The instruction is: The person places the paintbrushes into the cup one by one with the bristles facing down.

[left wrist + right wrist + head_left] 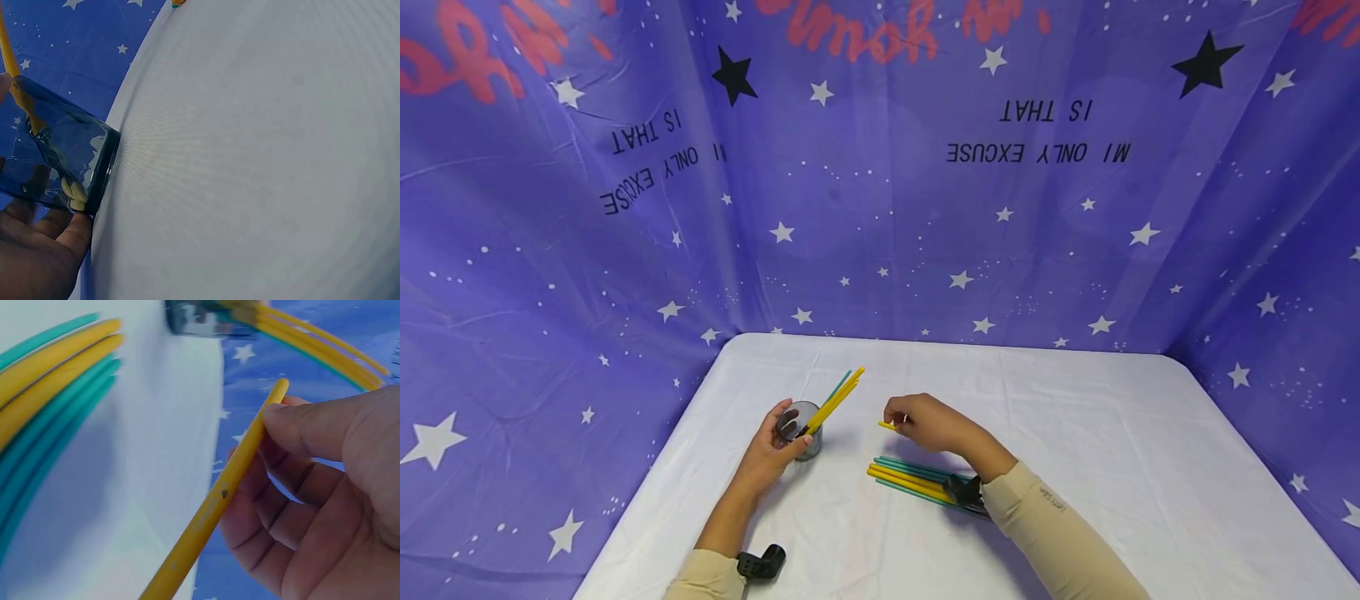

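Note:
On the left, my left hand [767, 458] grips a smoky clear glass [69, 144], fingers around its side and thumb at the rim. Several paintbrushes [837, 402] with yellow and teal handles lean out of the glass to the right; pale bristles show low inside it. My right hand [928, 421] pinches a yellow-handled paintbrush [209, 512] between thumb and fingers near its rounded handle end, above the table. Beneath the right wrist lies a bundle of yellow and teal paintbrushes [910, 482], handle ends pointing left, their other ends partly hidden by the wrist camera.
A white cloth covers the table [1037, 392], which has rounded far corners. Purple curtains [880, 208] with stars and lettering hang behind it and along both sides. Each wrist carries a black camera mount [762, 564].

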Action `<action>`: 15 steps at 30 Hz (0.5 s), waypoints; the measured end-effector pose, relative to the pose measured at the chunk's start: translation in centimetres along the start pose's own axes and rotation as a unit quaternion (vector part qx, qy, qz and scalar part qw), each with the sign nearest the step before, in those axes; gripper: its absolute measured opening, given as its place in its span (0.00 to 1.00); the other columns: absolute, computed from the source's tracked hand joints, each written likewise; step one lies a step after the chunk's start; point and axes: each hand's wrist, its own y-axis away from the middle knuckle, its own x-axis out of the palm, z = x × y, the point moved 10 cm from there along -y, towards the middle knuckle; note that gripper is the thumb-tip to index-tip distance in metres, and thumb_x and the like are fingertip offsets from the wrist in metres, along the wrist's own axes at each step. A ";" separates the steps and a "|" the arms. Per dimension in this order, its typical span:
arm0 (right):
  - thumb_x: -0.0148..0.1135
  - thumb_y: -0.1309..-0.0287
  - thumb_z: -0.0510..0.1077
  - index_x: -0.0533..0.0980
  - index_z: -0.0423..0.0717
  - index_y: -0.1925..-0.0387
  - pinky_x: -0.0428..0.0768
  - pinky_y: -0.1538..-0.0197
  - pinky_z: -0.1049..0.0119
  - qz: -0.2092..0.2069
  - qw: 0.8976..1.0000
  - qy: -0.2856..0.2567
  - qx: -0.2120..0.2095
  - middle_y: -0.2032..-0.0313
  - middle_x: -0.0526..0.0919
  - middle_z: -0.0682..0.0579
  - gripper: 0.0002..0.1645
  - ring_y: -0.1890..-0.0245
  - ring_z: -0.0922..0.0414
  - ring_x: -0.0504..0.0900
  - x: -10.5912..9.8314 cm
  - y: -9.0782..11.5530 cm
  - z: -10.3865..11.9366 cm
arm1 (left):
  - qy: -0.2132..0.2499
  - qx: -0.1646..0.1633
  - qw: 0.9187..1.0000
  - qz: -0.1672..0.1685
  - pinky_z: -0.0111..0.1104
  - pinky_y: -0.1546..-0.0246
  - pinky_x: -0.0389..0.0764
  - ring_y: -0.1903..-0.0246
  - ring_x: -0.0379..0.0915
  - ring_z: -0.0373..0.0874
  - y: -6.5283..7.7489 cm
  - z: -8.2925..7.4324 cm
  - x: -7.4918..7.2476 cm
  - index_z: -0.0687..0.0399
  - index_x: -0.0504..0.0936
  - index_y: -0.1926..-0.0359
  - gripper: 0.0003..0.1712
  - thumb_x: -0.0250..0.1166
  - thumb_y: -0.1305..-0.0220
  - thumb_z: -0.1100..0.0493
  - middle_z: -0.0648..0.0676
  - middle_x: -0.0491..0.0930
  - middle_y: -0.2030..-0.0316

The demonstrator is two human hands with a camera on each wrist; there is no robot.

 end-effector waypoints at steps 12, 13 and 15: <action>0.57 0.32 0.35 0.77 0.46 0.51 0.77 0.58 0.62 -0.101 0.990 -0.099 -0.008 0.63 0.79 0.57 0.10 0.60 0.58 0.77 -4.2 0.5 2.2 | 0.002 0.001 1.000 0.000 0.32 0.39 0.68 0.30 0.57 0.59 0.0 0.0 0.0 0.54 0.53 0.24 0.46 0.67 0.38 0.67 0.64 0.59 0.28; 0.57 0.32 0.35 0.77 0.47 0.52 0.77 0.58 0.62 -0.112 0.988 -0.111 -0.006 0.63 0.79 0.57 0.10 0.60 0.57 0.77 -4.5 0.6 2.3 | 0.004 -0.002 1.000 0.000 0.32 0.39 0.67 0.30 0.57 0.59 0.0 0.1 0.0 0.53 0.53 0.24 0.46 0.67 0.38 0.67 0.63 0.59 0.28; 0.57 0.32 0.34 0.77 0.47 0.52 0.79 0.58 0.62 -0.133 0.981 -0.140 -0.004 0.63 0.79 0.56 0.10 0.59 0.56 0.78 -4.9 0.6 2.4 | 0.006 -0.002 1.000 0.000 0.32 0.39 0.67 0.30 0.56 0.60 0.0 0.0 0.0 0.54 0.53 0.24 0.46 0.67 0.38 0.67 0.64 0.58 0.28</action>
